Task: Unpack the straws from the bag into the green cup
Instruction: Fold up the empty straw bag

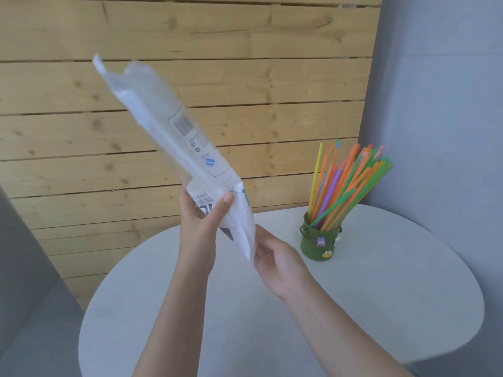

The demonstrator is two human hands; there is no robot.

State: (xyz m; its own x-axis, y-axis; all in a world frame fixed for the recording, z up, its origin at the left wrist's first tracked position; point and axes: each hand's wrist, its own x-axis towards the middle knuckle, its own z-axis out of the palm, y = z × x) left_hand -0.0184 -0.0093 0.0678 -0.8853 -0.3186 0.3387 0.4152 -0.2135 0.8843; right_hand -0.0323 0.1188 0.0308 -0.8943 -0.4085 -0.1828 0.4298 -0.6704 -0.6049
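The bag I hold is long, clear plastic with a white printed label and barcode, tilted up and to the left, its torn mouth at the top; it looks empty. The straws, orange, green, yellow, pink and purple, stand fanned out in the green cup, which sits upright on the worktop, decorated with small cartoon charms.

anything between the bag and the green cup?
Nothing visible. The bag is held up in both hands, left and right; bare table separates it from the cup, already full of straws.
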